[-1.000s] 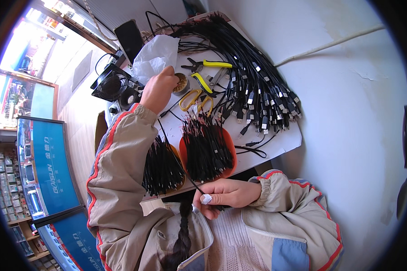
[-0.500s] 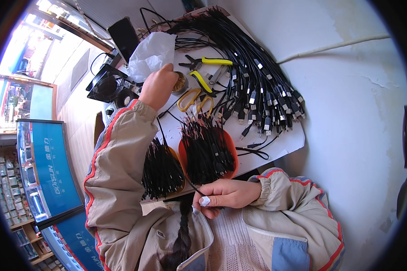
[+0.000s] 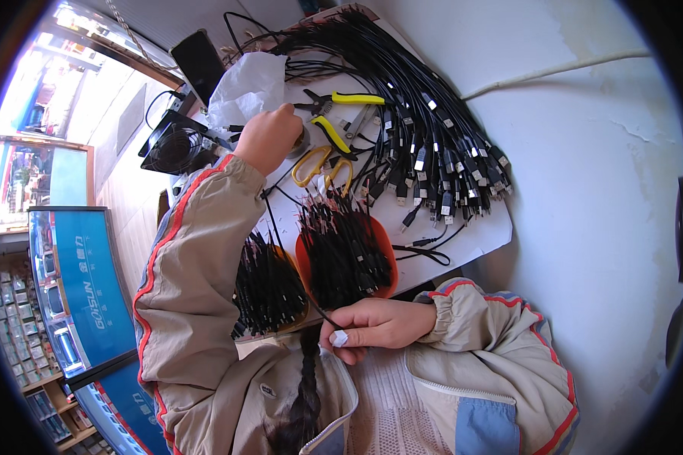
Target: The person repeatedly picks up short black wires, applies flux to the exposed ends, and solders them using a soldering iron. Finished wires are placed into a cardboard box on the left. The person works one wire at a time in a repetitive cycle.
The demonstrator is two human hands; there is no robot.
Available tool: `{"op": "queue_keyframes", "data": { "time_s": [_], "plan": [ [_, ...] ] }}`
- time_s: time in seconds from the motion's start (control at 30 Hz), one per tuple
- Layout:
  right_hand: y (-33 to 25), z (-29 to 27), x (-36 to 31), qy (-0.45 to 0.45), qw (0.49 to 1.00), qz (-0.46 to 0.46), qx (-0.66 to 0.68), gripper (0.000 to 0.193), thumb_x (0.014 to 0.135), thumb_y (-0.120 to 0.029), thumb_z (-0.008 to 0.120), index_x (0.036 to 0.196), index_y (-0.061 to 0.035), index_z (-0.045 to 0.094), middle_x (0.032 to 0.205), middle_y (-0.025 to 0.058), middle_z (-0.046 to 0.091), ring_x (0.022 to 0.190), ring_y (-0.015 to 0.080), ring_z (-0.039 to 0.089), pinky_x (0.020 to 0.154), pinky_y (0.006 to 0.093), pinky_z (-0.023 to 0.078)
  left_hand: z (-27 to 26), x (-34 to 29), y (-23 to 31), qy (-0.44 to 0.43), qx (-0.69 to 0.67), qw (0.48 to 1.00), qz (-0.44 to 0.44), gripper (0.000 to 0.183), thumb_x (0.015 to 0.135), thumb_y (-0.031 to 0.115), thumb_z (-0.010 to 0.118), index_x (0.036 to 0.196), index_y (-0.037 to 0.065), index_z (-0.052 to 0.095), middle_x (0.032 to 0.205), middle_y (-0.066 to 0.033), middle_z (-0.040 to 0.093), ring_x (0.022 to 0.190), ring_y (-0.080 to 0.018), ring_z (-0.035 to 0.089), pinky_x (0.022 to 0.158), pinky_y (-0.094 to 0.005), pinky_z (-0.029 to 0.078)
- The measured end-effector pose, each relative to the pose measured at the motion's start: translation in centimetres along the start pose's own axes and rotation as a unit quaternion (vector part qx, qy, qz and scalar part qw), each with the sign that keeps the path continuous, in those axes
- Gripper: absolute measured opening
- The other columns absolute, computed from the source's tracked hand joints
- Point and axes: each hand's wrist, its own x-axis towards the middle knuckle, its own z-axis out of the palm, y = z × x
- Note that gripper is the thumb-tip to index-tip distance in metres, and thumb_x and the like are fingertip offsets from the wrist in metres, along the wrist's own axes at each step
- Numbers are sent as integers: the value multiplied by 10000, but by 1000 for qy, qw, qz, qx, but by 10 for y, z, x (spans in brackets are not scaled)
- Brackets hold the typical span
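Observation:
My left hand is closed above the far left of the table, beside a small round tin. Its fingertips are hidden, so what it grips cannot be made out; short black ends show beside it. In my right hand, close to my body, a thin black cable is pinched between thumb and fingers. White wrapping covers the thumb tip. The cable runs up past two bundles toward my left cuff. One bundle stands in a red-orange container, the other in a yellow one.
Yellow-handled wire strippers and yellow-handled scissors lie mid-table. Behind them spreads a large heap of black USB cables. A white plastic bag, a phone and a small black fan stand at the far left. A white wall borders the right.
My left hand has shifted slightly, and black ends now show beside it. The right hand keeps its pinch on the cable. The whole view has moved a little.

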Motion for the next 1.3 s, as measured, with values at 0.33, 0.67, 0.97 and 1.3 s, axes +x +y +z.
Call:
{"op": "queue_keyframes", "data": {
  "time_s": [0.33,0.67,0.97,1.3],
  "plan": [
    [1,11,-2,12,1000,1,-17,267,1014,-266,451,1052,-22,553,770,-16,572,692,41,484,646,211,423,-28,-32,-9,88,-231,965,-83,121,796,59,647,887,-13,681,867,-152,575,801,-316,613,731,-383,478],
    [8,37,16,-14,999,31,-21,266,1013,-257,456,1128,-23,508,822,-20,553,722,39,467,664,204,413,-52,-121,-39,187,-235,934,-192,97,799,35,653,863,-38,659,857,-141,604,783,-288,613,723,-356,486],
    [19,47,55,57,997,27,-47,327,1012,-228,456,1263,-20,427,952,-8,530,778,29,468,705,192,432,-10,-155,-85,160,-177,955,-175,79,760,46,678,810,-9,651,820,-137,541,773,-314,593,707,-387,489],
    [18,43,66,43,996,69,-46,307,992,-192,473,1246,-21,461,945,-3,554,757,34,466,693,199,434,5,-140,-92,91,-133,971,-178,82,746,19,667,822,-12,667,824,-137,529,774,-321,590,695,-398,464]
  ]
}}
